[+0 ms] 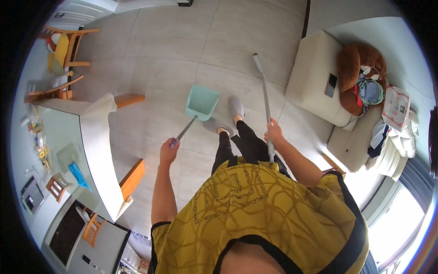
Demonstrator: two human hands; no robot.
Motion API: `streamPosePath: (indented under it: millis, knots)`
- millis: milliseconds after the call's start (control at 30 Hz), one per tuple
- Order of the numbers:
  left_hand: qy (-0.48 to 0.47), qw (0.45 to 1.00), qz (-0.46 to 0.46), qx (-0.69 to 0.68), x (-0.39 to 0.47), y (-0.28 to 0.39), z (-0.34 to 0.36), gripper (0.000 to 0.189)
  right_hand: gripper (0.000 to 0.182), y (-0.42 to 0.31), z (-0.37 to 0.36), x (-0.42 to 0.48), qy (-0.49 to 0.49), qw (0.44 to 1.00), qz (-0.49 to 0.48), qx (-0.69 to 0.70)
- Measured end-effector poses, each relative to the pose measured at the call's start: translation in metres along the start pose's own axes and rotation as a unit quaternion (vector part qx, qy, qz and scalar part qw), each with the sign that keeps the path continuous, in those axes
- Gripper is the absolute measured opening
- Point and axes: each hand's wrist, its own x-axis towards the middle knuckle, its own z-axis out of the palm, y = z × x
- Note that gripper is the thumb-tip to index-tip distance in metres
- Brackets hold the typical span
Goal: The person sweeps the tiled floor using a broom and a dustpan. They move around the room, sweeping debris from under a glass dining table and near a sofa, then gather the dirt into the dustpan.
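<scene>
My left hand (170,150) is closed around the upper end of the grey handle of a long-handled dustpan (202,102). The pan is light green plastic and rests near the tiled floor, left of my slippered feet; I cannot make out anything in it. In my right hand (274,132) is a long grey-white pole (266,96), gripped near its lower end in the picture. The pole slants up and away past my right foot to a rounded end. Whether a head is attached at its near end, by my clothes, is hidden.
At the left stand a glass-topped table (65,137) with a white cloth and several wooden chairs (132,178). On the right, a cream sofa (309,75) holds a phone (331,85), a brown cushion (349,68), clothes and a paper bag (396,108).
</scene>
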Motion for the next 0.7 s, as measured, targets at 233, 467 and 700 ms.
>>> streamPosePath:
  millis: [233,467,700]
  knots:
    - [0.013,1.0,-0.003,-0.004,0.005,0.017,-0.001,0.026,0.038,-0.021,0.002,0.061,-0.037,0.997,-0.001,0.074]
    - [0.023,0.999,-0.011,-0.03,0.005,0.031,-0.003,0.025,0.04,0.003,0.109,0.036,-0.096,0.991,-0.005,-0.094]
    - [0.037,0.999,0.007,-0.021,0.008,0.036,-0.003,0.025,0.049,-0.01,0.129,-0.013,-0.196,0.956,0.001,-0.216]
